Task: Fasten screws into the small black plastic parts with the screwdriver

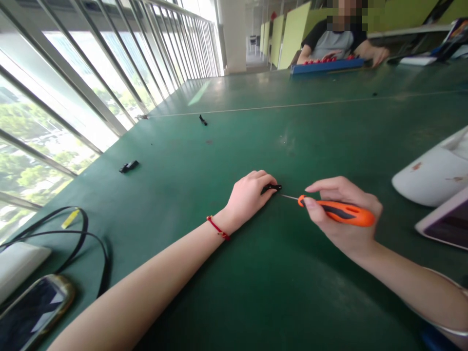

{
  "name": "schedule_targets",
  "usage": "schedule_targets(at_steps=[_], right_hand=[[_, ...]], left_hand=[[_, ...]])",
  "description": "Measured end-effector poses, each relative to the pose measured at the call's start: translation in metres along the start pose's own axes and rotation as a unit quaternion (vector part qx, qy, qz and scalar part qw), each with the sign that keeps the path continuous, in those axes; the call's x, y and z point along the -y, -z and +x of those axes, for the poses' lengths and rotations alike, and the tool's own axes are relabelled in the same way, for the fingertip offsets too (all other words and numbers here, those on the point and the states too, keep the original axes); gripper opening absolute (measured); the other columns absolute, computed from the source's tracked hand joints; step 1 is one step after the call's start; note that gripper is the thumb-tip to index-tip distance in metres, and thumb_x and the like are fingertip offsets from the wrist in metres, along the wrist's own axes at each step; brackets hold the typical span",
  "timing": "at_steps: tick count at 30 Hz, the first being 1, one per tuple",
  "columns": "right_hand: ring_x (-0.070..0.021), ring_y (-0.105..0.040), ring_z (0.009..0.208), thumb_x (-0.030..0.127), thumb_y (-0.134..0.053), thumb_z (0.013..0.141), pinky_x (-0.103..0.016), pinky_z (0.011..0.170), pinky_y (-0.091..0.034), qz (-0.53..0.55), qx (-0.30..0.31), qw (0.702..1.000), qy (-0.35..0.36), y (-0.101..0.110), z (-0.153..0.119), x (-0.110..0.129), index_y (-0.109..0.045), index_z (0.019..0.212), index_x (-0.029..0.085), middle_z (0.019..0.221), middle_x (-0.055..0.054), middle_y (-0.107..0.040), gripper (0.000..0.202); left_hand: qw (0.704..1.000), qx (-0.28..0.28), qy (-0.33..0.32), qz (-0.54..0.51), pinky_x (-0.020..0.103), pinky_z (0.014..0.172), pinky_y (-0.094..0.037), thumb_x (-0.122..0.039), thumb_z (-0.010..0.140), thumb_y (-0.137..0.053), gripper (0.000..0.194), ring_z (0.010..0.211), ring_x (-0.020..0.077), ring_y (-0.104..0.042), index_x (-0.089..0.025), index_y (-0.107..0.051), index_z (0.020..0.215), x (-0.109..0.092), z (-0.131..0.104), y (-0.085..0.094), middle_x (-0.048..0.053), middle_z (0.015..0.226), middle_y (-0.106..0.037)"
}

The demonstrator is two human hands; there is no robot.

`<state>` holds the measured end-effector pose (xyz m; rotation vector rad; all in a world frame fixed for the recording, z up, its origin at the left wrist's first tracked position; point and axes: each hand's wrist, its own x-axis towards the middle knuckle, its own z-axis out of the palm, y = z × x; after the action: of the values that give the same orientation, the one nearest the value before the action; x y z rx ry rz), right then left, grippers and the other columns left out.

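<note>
My left hand (pixel 252 197) rests on the green tabletop, its fingers closed around a small black part (pixel 272 187). One end of that part sticks out past the thumb and fingertips; the rest is covered. An orange and black screwdriver (pixel 351 213) lies in my right hand (pixel 340 209), gripped between thumb and fingers. Its thin metal shaft points left. The tip ends just beside the black part's exposed end; whether they touch I cannot tell.
Two other small black pieces, a nearer one (pixel 129 166) and a farther one (pixel 203 120), lie leftward. A phone (pixel 36 312) and black cable (pixel 86 234) occupy the near left. At right stands a white object (pixel 431 170). Across the table sits a person behind a blue tray (pixel 325 67).
</note>
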<state>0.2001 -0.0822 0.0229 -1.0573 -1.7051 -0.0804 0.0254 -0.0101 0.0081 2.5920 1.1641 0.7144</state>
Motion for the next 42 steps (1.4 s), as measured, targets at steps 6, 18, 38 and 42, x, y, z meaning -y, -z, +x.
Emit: schedule_targets(at_steps=[6, 18, 38, 42], right_hand=[[-0.0059, -0.048, 0.048, 0.011, -0.062, 0.073, -0.021, 0.046, -0.040, 0.011, -0.021, 0.999, 0.031, 0.002, 0.002, -0.001, -0.051, 0.066, 0.020, 0.055, 0.005, -0.055, 0.016], [-0.0096, -0.053, 0.051, 0.009, -0.062, 0.069, -0.025, 0.045, -0.043, 0.026, -0.013, 0.997, 0.071, 0.002, 0.002, -0.001, -0.056, 0.078, 0.022, 0.063, 0.003, -0.058, 0.017], [-0.0077, -0.048, 0.042, 0.010, -0.059, 0.072, -0.024, 0.040, -0.038, 0.011, -0.014, 0.998, 0.065, 0.001, 0.003, -0.001, -0.053, 0.068, 0.022, 0.055, 0.004, -0.055, 0.014], [-0.0071, -0.047, 0.041, 0.008, -0.059, 0.070, -0.024, 0.039, -0.037, 0.017, -0.002, 0.998, 0.061, 0.001, 0.003, 0.000, -0.053, 0.067, 0.021, 0.054, 0.005, -0.053, 0.015]], left_hand=[[1.000, 0.005, 0.008, 0.020, 0.028, 0.076, -0.048, -0.022, 0.086, -0.050, 0.014, 0.090, 0.0169, -0.058, -0.019, -0.063, 0.091, 0.001, 0.000, 0.004, 0.002, 0.094, -0.065], [0.999, -0.020, 0.009, -0.028, 0.025, 0.073, -0.049, -0.022, 0.082, -0.054, 0.012, 0.083, 0.0145, -0.061, -0.019, -0.064, 0.088, 0.016, -0.004, 0.007, 0.002, 0.091, -0.064], [0.999, -0.009, -0.045, -0.008, 0.026, 0.076, -0.048, -0.023, 0.085, -0.054, 0.014, 0.087, 0.0155, -0.059, -0.019, -0.065, 0.091, 0.019, -0.003, 0.003, 0.002, 0.091, -0.065], [0.999, -0.009, -0.046, -0.009, 0.026, 0.075, -0.048, -0.023, 0.085, -0.053, 0.014, 0.086, 0.0150, -0.060, -0.019, -0.065, 0.091, 0.019, -0.002, 0.003, 0.002, 0.091, -0.065]])
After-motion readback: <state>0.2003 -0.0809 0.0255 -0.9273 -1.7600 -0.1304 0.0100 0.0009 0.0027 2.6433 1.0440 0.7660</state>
